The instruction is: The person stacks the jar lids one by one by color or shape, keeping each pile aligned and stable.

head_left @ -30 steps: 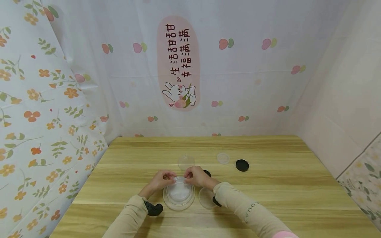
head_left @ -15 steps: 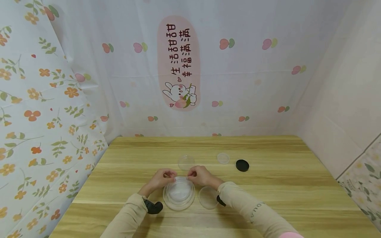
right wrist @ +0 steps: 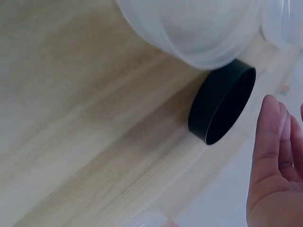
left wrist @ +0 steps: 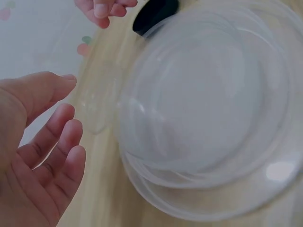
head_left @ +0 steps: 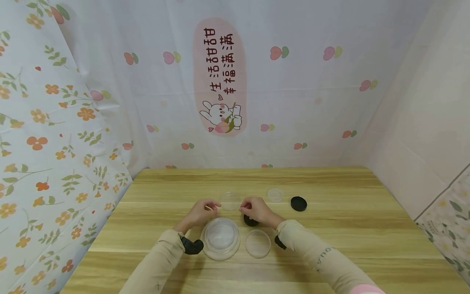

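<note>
A stack of clear round lids or dishes (head_left: 221, 236) lies on the wooden table, large at the bottom and smaller on top; it fills much of the left wrist view (left wrist: 199, 99). Just behind its left side is my left hand (head_left: 203, 212), its thumb and fingers apart and holding nothing (left wrist: 42, 137). My right hand (head_left: 257, 210) hovers behind the stack to the right, above a black round lid (head_left: 251, 221). In the right wrist view the black lid (right wrist: 222, 101) is beside the relaxed fingers (right wrist: 270, 137), which hold nothing.
Between and beyond the hands lies a clear disc (head_left: 230, 200). A clear disc (head_left: 258, 243) is right of the stack. Farther back on the right are a small clear lid (head_left: 275, 195) and another black lid (head_left: 299, 203). A patterned cloth (head_left: 312, 102) hangs behind the table.
Both hands have come off the stack's far rim and moved back and apart, the right one farther right. The black lid near the right hand is now more visible. The stack stays put.
</note>
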A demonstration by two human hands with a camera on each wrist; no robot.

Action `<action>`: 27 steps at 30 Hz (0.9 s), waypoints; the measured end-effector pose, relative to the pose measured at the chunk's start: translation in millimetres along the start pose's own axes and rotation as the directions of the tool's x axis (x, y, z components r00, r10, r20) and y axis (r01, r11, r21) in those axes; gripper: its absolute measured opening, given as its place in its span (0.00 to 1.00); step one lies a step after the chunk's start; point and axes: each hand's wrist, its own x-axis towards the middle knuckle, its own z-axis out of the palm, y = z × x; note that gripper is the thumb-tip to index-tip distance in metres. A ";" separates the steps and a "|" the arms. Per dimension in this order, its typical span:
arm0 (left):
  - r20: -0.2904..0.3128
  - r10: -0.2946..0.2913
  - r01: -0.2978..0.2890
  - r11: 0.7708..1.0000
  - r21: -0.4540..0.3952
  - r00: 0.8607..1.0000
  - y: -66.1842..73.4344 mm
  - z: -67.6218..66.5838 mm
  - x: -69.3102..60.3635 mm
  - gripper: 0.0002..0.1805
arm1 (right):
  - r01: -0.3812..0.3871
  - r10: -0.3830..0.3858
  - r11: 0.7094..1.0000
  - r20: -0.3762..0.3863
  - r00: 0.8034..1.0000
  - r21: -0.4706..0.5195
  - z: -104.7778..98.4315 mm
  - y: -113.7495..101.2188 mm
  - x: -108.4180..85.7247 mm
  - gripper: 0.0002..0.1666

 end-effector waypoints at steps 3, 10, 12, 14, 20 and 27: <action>-0.001 0.022 -0.022 1.000 0.007 1.000 5.2 -2.3 7.1 0.13 | -0.004 0.004 1.000 -0.030 1.000 0.003 -3.1 1.0 4.2 0.05; -0.047 0.040 -0.040 0.999 -0.014 0.998 8.5 -1.2 22.3 0.14 | -0.028 0.028 1.000 -0.091 0.996 -0.007 -5.3 0.5 17.5 0.05; -0.060 0.043 -0.044 0.999 -0.014 0.997 5.7 1.9 26.1 0.14 | -0.053 0.053 0.999 -0.099 0.994 0.003 -5.4 1.9 21.1 0.05; -0.076 0.038 -0.039 0.999 -0.016 0.996 2.6 4.1 28.6 0.14 | -0.075 0.077 0.997 -0.101 0.992 0.026 -3.8 3.0 25.2 0.05; -0.106 -0.054 0.049 0.998 -0.046 0.993 -0.8 6.5 31.8 0.14 | -0.107 0.112 0.993 -0.123 0.986 0.045 1.9 10.4 32.3 0.05; -0.107 -0.103 0.096 0.993 -0.064 0.989 -8.5 5.8 33.7 0.15 | -0.113 0.102 0.992 -0.178 0.979 -0.052 9.1 25.0 33.9 0.10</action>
